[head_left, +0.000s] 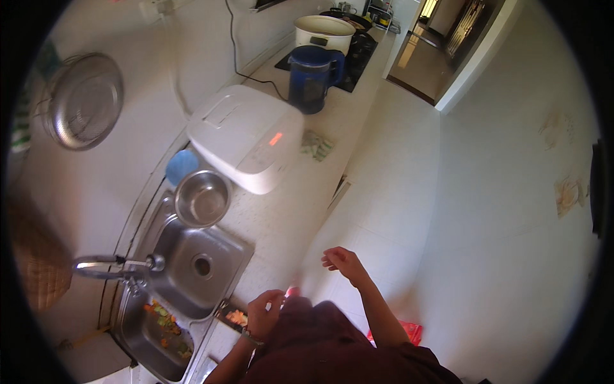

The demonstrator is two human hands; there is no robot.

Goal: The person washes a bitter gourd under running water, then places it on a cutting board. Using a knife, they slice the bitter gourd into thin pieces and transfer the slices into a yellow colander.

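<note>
My left hand [264, 312] hangs by the counter edge near the double sink, fingers loosely bent with a gap between them and a bracelet at the wrist. Nothing shows in it. Out over the floor, my right hand [343, 264] is raised with its fingers slightly curled and holds nothing visible. Orange and green food scraps [163, 318] lie in the nearer sink basin [144, 343]. Before me is the other steel basin [184, 269], with a metal bowl [203, 198] at its far corner. A small container with orange pieces [236, 317] sits beside my left hand.
A white countertop appliance [249, 129] with a lit display stands past the bowl. Farther along are a folded cloth [316, 145], a blue pitcher [312, 79] and a large pot [324, 31] by the black hob. The faucet [120, 264] overhangs the sink. A doorway [422, 57] opens beyond.
</note>
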